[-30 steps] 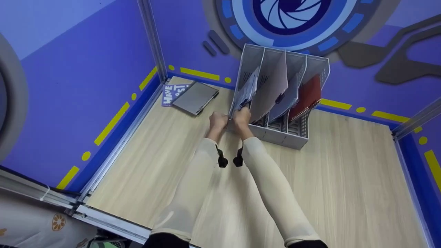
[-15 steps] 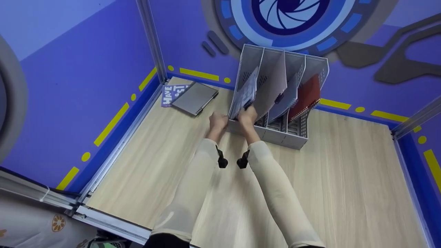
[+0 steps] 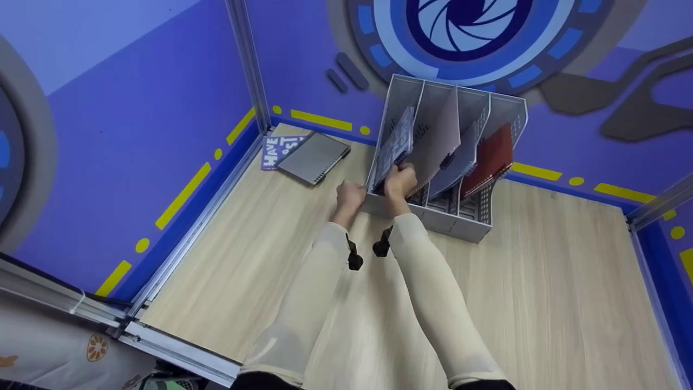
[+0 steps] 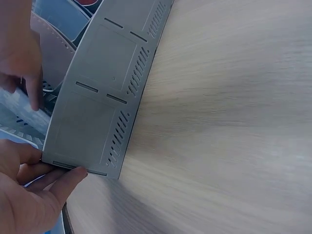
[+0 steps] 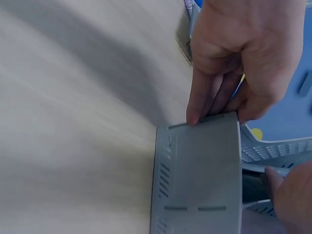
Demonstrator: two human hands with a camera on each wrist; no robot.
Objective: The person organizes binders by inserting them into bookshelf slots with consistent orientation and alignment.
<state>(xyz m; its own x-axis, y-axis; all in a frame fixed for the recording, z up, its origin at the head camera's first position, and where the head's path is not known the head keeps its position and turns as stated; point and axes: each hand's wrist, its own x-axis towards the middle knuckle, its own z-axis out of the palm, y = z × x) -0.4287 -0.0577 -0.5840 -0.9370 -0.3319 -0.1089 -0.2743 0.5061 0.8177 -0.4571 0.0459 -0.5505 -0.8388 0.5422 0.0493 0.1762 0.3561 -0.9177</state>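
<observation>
A grey four-slot magazine file (image 3: 433,219) stands against the back wall. My left hand (image 3: 350,199) grips its front left corner, fingers on the outer side and thumb at the top edge in the left wrist view. In the leftmost slot a blue-grey spiral notebook (image 3: 397,140) with pale lettering leans upright, its black binding toward me. My right hand (image 3: 400,183) pinches the notebook's lower front edge inside that slot. Part of the notebook is hidden by the slot wall and my fingers.
The other slots hold a pinkish folder (image 3: 438,141), a blue-grey notebook (image 3: 460,160) and a red notebook (image 3: 490,160). Left of the file, a grey spiral notebook (image 3: 314,158) overlaps a purple lettered booklet (image 3: 270,154) on the wooden table (image 3: 552,281).
My right hand has shifted right, away from the left hand, and the notebook's lettered cover shows more. The left hand stays on the corner. The head view has shifted slightly.
</observation>
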